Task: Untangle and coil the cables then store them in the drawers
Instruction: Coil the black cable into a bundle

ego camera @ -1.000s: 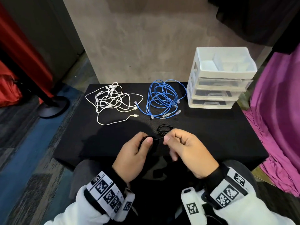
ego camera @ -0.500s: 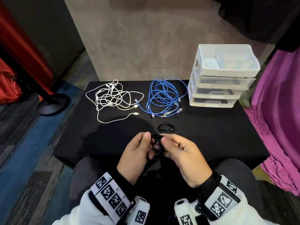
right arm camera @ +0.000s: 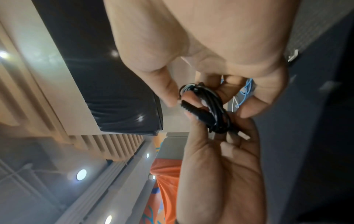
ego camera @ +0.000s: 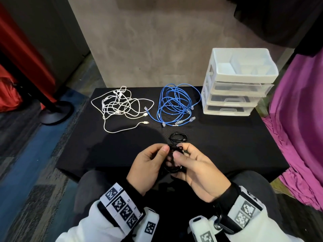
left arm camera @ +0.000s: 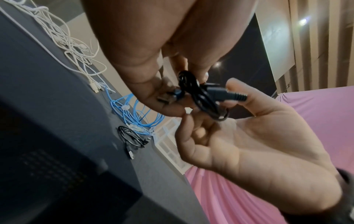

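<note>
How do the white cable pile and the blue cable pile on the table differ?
The white cables sprawl in loose, wide tangles at the table's left; the blue cables lie bunched in rounder loops nearer the drawers. The blue cables end in clear clip plugs, the white cables in slim white plugs. Neither hand touches either pile.

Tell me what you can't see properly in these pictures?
- Black cable in the head view: the left hand and right hand cover most of its loops.
- Drawers in the head view: cloudy fronts hide what's inside.
- Small black coil in the head view: too small to tell its plug type.
- White cables: too tangled to count.
- Blue cables in the right wrist view: fingers block nearly all.
</note>
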`<state>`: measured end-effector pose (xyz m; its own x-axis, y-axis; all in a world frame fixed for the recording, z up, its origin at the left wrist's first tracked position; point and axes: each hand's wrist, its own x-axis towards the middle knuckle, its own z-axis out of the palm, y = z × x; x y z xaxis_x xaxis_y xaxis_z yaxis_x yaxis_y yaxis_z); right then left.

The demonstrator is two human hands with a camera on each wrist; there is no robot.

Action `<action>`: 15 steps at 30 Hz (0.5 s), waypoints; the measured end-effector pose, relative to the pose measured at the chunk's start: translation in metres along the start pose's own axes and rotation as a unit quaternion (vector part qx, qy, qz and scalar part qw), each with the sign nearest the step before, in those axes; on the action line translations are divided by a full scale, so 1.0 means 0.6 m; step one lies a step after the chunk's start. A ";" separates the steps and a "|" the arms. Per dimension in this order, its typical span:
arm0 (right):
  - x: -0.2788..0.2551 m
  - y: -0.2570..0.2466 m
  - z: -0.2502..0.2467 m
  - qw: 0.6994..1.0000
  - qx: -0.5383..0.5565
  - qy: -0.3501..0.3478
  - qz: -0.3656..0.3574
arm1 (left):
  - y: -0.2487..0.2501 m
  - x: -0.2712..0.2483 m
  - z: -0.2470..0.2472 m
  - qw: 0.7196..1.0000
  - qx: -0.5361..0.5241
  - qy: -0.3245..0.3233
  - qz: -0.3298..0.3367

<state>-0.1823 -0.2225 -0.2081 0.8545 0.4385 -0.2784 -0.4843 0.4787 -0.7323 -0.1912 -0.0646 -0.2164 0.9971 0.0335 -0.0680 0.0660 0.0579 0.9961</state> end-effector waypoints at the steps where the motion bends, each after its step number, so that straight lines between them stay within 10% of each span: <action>1: 0.000 0.002 -0.002 1.000 -0.019 -0.002 -0.011 | 0.002 0.001 -0.001 1.000 -0.008 0.008 -0.006; 9: 0.007 -0.001 -0.041 0.955 -0.260 0.070 -0.124 | 0.006 0.015 -0.026 0.996 -0.062 0.062 -0.022; 13: 0.022 0.003 -0.050 0.886 -0.392 0.143 -0.201 | 0.000 0.019 -0.018 0.989 -0.113 0.074 -0.059; 15: 0.029 0.014 -0.046 0.911 -0.335 0.150 -0.187 | -0.005 0.021 -0.010 0.985 -0.135 0.074 -0.071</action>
<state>-0.1660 -0.2319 -0.2361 0.9978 0.0644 -0.0159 -0.0118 -0.0646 -0.9978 -0.1788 -0.0584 -0.2207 0.9607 0.1509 -0.2330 0.1720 0.3353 0.9263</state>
